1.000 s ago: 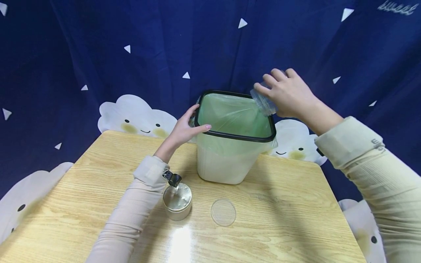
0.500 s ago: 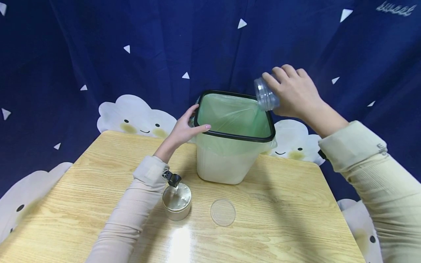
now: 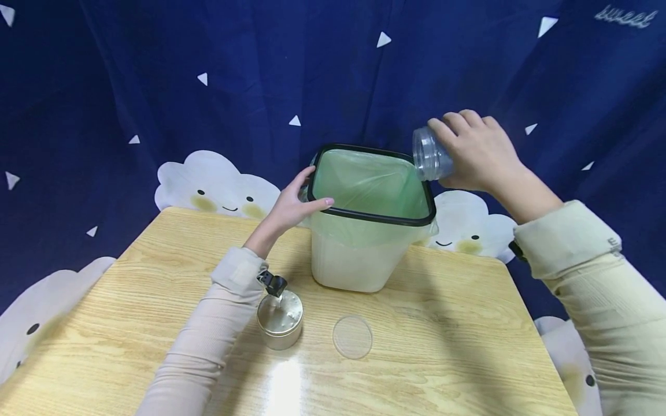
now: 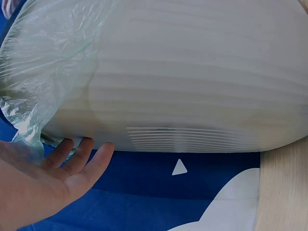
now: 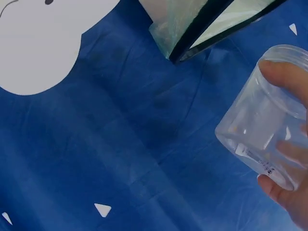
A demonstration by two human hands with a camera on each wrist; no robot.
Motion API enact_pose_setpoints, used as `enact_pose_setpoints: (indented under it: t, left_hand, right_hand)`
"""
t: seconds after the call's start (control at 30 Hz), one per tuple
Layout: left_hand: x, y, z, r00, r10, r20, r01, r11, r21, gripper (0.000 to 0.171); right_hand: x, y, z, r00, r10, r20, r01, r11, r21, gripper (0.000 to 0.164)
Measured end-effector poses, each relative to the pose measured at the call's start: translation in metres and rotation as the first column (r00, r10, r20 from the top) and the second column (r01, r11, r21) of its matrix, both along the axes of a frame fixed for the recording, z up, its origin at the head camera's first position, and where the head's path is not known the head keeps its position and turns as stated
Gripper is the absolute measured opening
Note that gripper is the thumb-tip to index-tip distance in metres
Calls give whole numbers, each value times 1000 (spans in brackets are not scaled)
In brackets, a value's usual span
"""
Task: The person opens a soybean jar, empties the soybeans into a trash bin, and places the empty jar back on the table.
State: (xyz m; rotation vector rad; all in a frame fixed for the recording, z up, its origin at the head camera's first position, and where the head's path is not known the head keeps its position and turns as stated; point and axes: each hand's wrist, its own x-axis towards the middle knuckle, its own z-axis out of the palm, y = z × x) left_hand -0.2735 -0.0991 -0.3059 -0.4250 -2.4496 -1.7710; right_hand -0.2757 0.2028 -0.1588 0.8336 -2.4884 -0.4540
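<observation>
My left hand (image 3: pixel 291 205) holds the left corner of a white trash can (image 3: pixel 359 263), its thumb over the black rim (image 3: pixel 374 217). In the left wrist view, the fingers (image 4: pixel 79 163) lie against the can's side, below the crumpled edge of the green bag (image 4: pixel 53 53). My right hand (image 3: pixel 481 150) grips a clear plastic jar (image 3: pixel 432 155) on its side. The jar's open mouth points left over the can's right rim. Seen from the right wrist, the see-through jar (image 5: pixel 260 115) has a small label by its base, and nothing shows inside.
A round metal-lidded tin (image 3: pixel 281 320) stands on the wooden table (image 3: pixel 442 358) beside my left forearm. Right of it lies a clear round lid (image 3: pixel 352 337). A dark blue curtain (image 3: pixel 250 86) with white clouds and triangles hangs behind the table.
My right hand has drawn the jar rightward, away from the can's middle, and tipped it from mouth-down to nearly level. The left hand and the can stay put.
</observation>
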Motion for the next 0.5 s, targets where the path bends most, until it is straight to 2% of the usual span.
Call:
enact_pose_setpoints:
  t: [0.13,0.23,0.3,0.5]
  left_hand:
    - [0,1,1,1000,1,2,-1,1000,-3,82]
    - [0,1,0,1000,2,-3,-2,1000,-5,82]
    - [-1,1,-1,1000,0,-3,0,1000,-6,81]
    - [-1,1,-1,1000,0,4,0,1000,-5,81]
  right_hand:
    - [2,12,-1,999,8,36,-4,992,-128,97]
    - [4,23,-5,998,25,66,-9,969,-246,98]
    - [5,30,-7,996,31,87,-1,946,-325,97]
    - [15,46,-17,986,-5,164,88,857,-507,96]
